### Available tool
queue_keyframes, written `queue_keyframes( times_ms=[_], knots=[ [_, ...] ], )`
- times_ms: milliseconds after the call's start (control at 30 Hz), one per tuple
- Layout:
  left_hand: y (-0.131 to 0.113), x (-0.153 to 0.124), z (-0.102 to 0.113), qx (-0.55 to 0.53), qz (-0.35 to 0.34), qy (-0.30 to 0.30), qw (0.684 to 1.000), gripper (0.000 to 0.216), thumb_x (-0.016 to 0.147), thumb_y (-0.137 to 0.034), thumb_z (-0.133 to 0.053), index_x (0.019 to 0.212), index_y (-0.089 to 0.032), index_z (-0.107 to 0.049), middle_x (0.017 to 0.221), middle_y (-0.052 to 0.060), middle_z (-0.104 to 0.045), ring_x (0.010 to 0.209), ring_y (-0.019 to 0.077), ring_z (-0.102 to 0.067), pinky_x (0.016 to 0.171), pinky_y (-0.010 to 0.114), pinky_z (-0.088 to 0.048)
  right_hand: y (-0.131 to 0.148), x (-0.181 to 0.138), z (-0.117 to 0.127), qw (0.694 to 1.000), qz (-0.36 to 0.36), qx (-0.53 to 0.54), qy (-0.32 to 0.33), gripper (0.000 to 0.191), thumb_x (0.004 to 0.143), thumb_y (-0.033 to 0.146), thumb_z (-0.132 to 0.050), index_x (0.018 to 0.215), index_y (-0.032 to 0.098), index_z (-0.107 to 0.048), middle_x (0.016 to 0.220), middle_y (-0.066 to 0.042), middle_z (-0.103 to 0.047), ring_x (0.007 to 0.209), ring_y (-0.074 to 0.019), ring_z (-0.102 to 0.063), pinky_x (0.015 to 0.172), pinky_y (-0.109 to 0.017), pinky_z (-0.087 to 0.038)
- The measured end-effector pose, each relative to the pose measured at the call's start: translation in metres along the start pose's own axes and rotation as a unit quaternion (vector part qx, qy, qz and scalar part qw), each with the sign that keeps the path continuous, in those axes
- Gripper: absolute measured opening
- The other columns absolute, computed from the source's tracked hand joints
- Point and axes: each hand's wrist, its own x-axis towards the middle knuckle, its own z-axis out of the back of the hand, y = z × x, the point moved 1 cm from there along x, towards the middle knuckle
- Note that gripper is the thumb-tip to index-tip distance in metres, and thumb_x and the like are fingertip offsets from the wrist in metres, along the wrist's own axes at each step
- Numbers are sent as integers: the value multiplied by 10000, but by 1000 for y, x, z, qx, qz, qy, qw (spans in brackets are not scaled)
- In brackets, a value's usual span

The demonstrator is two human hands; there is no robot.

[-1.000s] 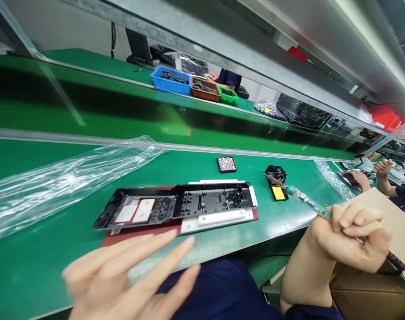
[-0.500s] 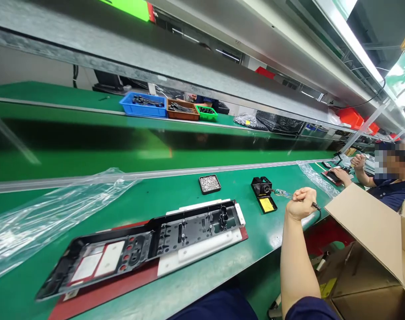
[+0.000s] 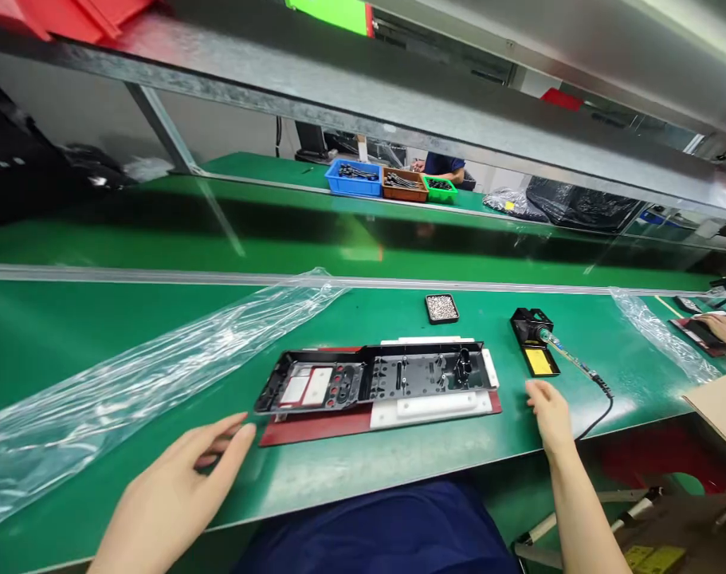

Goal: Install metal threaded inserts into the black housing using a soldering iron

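Black plastic housing (image 3: 367, 381), ribbed and studded, lies open-side up on red-and-white fixture (image 3: 437, 408), not yet lifted off; soldering iron (image 3: 569, 356) docked in stand (image 3: 523, 325). Finished or unfinished: inner detail too small to judge. Left hand (image 3: 171, 482) empty beside housing corner; right hand (image 3: 551, 413) empty, loosely curled near stand. Metal bits (image 3: 441, 306) fill square tray (image 3: 443, 320) on green surface (image 3: 363, 470).

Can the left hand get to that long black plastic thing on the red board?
Probably yes: the left hand looks empty, its fingers are close to the near left corner of the black plastic casing, and nothing seems to stand between them.
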Motion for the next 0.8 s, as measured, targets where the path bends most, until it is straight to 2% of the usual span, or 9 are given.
queue_keyframes(
  times_ms=[100, 167, 233, 367, 433, 533, 600, 667, 800],
  knots=[
    [-14, 15, -6, -28, 46, 40, 998, 698, 726, -754, -352, 1042, -239, -701, 967, 50, -763, 807, 223, -735, 704, 341, -624, 19, -23, -12, 991, 41, -49, 116, 645, 1020, 721, -554, 934, 85, -621, 767, -28, -537, 657, -97, -515, 624, -196, -473],
    [-21, 21, -7, -39, 53, 61, 996, 723, 719, -706, -368, 1128, -201, -685, 1025, 68, -754, 849, 219, -723, 778, 356, -617, 43, -30, -19, 981, 73, -90, 156, 693, 1008, 771, -500, 939, 94, -632, 784, -36, -546, 683, -108, -517, 661, -214, -465],
    [-24, 24, -6, -42, 52, 73, 995, 702, 760, -662, -385, 1190, -183, -664, 1107, 84, -740, 918, 219, -712, 856, 386, -600, 71, -30, -28, 969, 94, -145, 175, 639, 1031, 717, -479, 952, 105, -643, 789, -34, -547, 698, -114, -509, 691, -224, -442],
    [-19, 33, 7, -14, 39, 77, 996, 565, 922, -558, -330, 1186, -192, -669, 1296, 81, -684, 1172, 234, -650, 1051, 450, -523, 117, -22, -53, 929, 84, -288, 216, 400, 1028, 524, -617, 995, 129, -669, 772, -20, -554, 745, -138, -531, 749, -245, -431],
    [-12, 46, 18, 29, 37, 58, 997, 526, 981, -529, -335, 1222, -184, -650, 1364, 94, -638, 1280, 251, -584, 1133, 492, -462, 129, -19, -66, 903, 73, -354, 233, 386, 1013, 506, -665, 986, 121, -662, 798, -29, -566, 776, -152, -550, 792, -270, -460],
    [8, 71, 34, 113, 52, 20, 992, 521, 1014, -501, -410, 1389, -162, -535, 1515, 140, -494, 1454, 309, -412, 1223, 586, -340, 135, -20, -80, 872, 70, -423, 235, 360, 1053, 460, -624, 994, 105, -644, 861, -45, -579, 827, -161, -571, 855, -304, -488],
    [26, 86, 38, 155, 71, 32, 985, 580, 1002, -487, -495, 1482, -165, -447, 1602, 158, -386, 1522, 352, -302, 1245, 655, -271, 136, -22, -84, 862, 73, -446, 230, 318, 1082, 399, -577, 1001, 98, -637, 876, -49, -583, 826, -158, -570, 847, -293, -482],
    [46, 96, 36, 176, 93, 72, 977, 628, 984, -491, -563, 1512, -184, -422, 1621, 156, -369, 1528, 366, -297, 1241, 683, -269, 137, -25, -85, 860, 83, -449, 226, 289, 1086, 349, -560, 963, 96, -627, 855, -51, -586, 789, -157, -559, 781, -259, -442],
    [74, 105, 19, 198, 109, 120, 967, 669, 988, -497, -574, 1559, -221, -364, 1671, 136, -281, 1554, 346, -255, 1268, 616, -271, 147, -28, -71, 882, 125, -415, 186, 278, 1036, 316, -564, 834, 126, -556, 815, -68, -594, 718, -179, -528, 650, -252, -250]
  ],
)
